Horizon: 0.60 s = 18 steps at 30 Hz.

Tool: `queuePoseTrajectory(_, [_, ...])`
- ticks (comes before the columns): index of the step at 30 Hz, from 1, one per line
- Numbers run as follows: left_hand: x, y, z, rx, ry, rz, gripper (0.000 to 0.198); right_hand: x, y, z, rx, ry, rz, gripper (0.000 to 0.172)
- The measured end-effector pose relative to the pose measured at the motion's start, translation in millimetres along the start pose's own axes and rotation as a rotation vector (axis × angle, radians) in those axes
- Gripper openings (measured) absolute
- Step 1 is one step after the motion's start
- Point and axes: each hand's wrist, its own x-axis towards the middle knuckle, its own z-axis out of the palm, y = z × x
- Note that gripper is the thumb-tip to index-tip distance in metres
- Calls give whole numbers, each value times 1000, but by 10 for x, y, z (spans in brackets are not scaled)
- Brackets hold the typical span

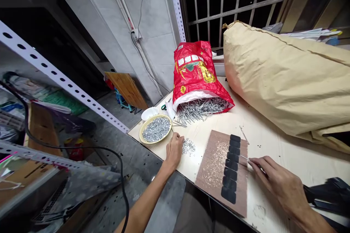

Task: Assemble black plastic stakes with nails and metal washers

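Observation:
My left hand (174, 150) rests at the table's front edge with its fingers curled together; whatever they hold, if anything, is hidden. Right beside it lies a small loose pile of tiny silvery metal pieces (188, 147). Behind that hand, a yellowish bowl (141, 139) holds many more such pieces. My right hand (279, 178) pinches a thin metal rod (245, 158), its tip pointing left at a column of black rounded pads (230, 172). Those pads lie on a brown board (203, 167) that has many pale pits or specks left of them.
A red bag (191, 67) spills long metal pins (195, 109) onto the table. Beside the bowl are a white dish (149, 113) and green-handled scissors (164, 107). A large tan paper sack (279, 80) fills the back right. A black tool (332, 194) lies by my right wrist.

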Motion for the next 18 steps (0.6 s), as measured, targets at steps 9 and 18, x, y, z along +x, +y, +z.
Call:
queuePoseTrajectory(9, [189, 100, -4, 50, -137, 105, 25, 23, -32, 24, 24, -3, -53, 35])
queuePoseTrajectory(18, [181, 422, -160, -534, -13, 111, 16, 392, -337, -103, 367, 5, 19, 22])
